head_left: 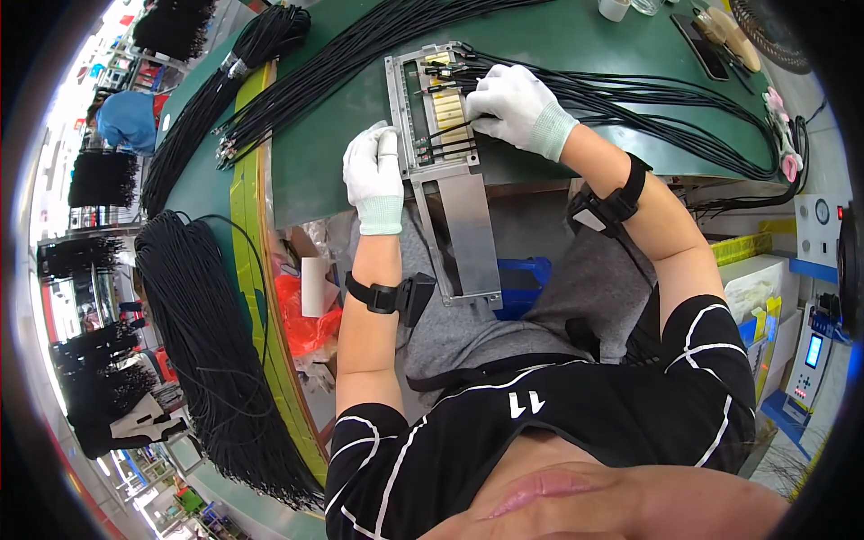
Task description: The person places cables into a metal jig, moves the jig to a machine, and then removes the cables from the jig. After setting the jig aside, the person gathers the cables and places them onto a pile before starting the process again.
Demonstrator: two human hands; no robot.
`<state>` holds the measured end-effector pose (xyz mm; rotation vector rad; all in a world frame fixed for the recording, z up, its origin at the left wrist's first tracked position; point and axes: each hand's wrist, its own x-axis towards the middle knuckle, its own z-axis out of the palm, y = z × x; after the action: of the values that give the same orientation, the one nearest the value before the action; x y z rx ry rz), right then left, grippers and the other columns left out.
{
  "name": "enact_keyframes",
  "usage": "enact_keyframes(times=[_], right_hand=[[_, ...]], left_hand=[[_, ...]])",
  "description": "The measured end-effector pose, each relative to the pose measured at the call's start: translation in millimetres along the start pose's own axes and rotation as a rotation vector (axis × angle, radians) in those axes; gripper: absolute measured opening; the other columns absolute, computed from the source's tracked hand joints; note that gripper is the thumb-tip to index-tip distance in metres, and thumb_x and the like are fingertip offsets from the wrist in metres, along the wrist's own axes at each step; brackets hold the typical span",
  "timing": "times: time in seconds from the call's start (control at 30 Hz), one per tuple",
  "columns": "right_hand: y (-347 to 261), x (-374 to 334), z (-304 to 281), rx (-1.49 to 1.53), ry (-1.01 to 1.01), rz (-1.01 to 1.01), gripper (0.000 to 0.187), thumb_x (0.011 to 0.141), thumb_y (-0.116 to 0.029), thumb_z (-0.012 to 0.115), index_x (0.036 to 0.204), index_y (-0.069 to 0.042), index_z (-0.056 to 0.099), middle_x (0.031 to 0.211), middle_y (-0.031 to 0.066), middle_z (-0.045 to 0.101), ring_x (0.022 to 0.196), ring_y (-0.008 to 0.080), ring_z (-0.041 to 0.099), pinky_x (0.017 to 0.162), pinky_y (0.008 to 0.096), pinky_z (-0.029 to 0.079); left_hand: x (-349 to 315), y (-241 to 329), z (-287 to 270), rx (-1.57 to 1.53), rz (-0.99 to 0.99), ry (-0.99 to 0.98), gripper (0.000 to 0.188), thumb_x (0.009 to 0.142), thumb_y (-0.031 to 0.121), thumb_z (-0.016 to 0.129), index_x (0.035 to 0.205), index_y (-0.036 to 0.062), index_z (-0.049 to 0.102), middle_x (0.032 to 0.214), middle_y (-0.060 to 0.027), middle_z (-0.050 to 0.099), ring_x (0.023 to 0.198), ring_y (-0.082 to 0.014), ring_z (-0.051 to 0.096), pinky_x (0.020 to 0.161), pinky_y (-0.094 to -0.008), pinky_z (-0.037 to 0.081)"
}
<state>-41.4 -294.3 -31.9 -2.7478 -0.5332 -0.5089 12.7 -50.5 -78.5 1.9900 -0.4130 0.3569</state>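
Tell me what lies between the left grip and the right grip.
In the head view, the metal fixture, with pale yellow blocks and black cable ends on it, lies between the left grip and the right grip.

Through my feed the white gloves (371, 171) look like matt knit cloth, their cuffs (551, 132) ribbed. I see a fixture frame (396, 108) of dull silvery metal, its lower plate (468, 225) smooth. The black cables (648, 103) read as smooth, faintly glossy plastic; the green tabletop (310, 175) smooth; the red bag (301, 319) thin, shiny plastic.
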Motion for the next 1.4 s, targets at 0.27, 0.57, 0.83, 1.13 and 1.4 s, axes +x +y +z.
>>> enact_keyframes(times=[0.27,0.57,0.83,1.13,1.4], right_hand=[[-4.0,2.0,4.6,-0.130,0.003,-0.056,0.012,0.076,-0.023,0.071,0.083,-0.018,0.064,0.082,0.0001,0.060,0.090,0.0239,0.058,0.078,0.0394,0.046],[10.3,5.7,-4.7,-0.080,0.036,0.090,0.018,0.077,-0.031,0.073,0.084,-0.016,0.067,0.085,0.0023,0.062,0.090,0.0245,0.058,0.077,0.0392,0.047],[43.3,8.5,-7.7,-0.248,0.040,0.166,0.018,0.077,-0.030,0.073,0.084,-0.013,0.069,0.085,0.0046,0.065,0.088,0.0267,0.059,0.081,0.0392,0.048],[52.5,-3.4,-24.3,0.091,0.015,0.189,0.016,0.076,-0.023,0.075,0.081,-0.011,0.066,0.080,0.0057,0.064,0.086,0.0273,0.058,0.078,0.0393,0.047],[3.1,1.6,-10.7,0.260,0.142,-0.053,0.017,0.076,-0.024,0.075,0.082,-0.010,0.066,0.081,0.0071,0.064,0.084,0.0285,0.059,0.078,0.0402,0.047]], left_hand=[[-1.8,11.5,-4.4,-0.042,-0.055,-0.115,0.016,0.090,0.023,0.064,0.095,0.0107,0.074,0.113,-0.0142,0.067,0.112,-0.0295,0.058,0.098,-0.0373,0.044],[-6.4,21.9,7.7,0.345,0.465,-0.322,0.031,0.081,0.039,0.073,0.106,0.0222,0.076,0.133,-0.0271,0.053,0.128,-0.0477,0.042,0.110,-0.0489,0.033],[-0.4,26.3,15.9,0.215,0.474,-0.400,0.032,0.079,0.038,0.075,0.105,0.0189,0.076,0.132,-0.0245,0.055,0.128,-0.0481,0.042,0.110,-0.0503,0.032],[9.9,22.2,24.7,-0.050,0.145,-0.128,0.017,0.085,0.023,0.071,0.088,0.0054,0.070,0.118,-0.0168,0.065,0.117,-0.0348,0.055,0.102,-0.0429,0.041],[6.1,29.5,25.1,-0.113,0.374,-0.193,0.014,0.086,0.015,0.070,0.082,0.0021,0.067,0.107,-0.0142,0.068,0.111,-0.0305,0.057,0.097,-0.0400,0.044]])
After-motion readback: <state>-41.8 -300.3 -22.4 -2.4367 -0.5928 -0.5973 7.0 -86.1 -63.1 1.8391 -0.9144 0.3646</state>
